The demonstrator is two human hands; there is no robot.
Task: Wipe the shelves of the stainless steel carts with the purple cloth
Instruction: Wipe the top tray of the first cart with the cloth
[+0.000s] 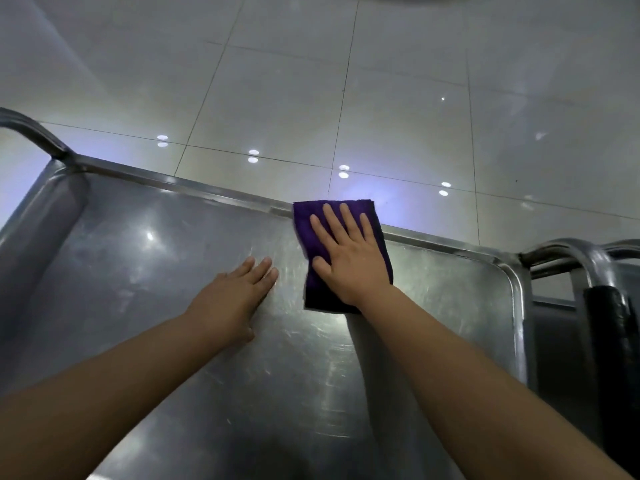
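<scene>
Your right hand (349, 258) lies flat on the purple cloth (313, 244), its fingers (332, 220) straight and spread, pressing the fabric onto the top shelf (173, 271) of the stainless steel cart; nothing is curled round it. The cloth is folded into a rectangle whose long axis runs roughly from 12 to 6 o'clock, tilted slightly with the forearm, and its far end overlaps the shelf's far rim (207, 194), hanging a little past it above the tiled floor (311, 81).

Your left hand (235, 292) is also flat on the bare steel, fingers straight and together, holding nothing. It sits at about 8 o'clock from the cloth, just beside it, and looks to be bracing you.

What the next stroke turns on is this: the cloth is already at the far edge, so no reach is left toward 12 o'clock. Unwiped-looking steel lies toward 6 o'clock, back along your arm, toward 9 o'clock past your left hand, and toward 3 o'clock up to the rounded corner (504, 268). A second cart's frame (588, 251) stands beyond that corner.

The right hand is the one on the cloth, so I judge it should draw the stroke. Sweeping toward 9 o'clock would run into your left hand unless you lift it first.
</scene>
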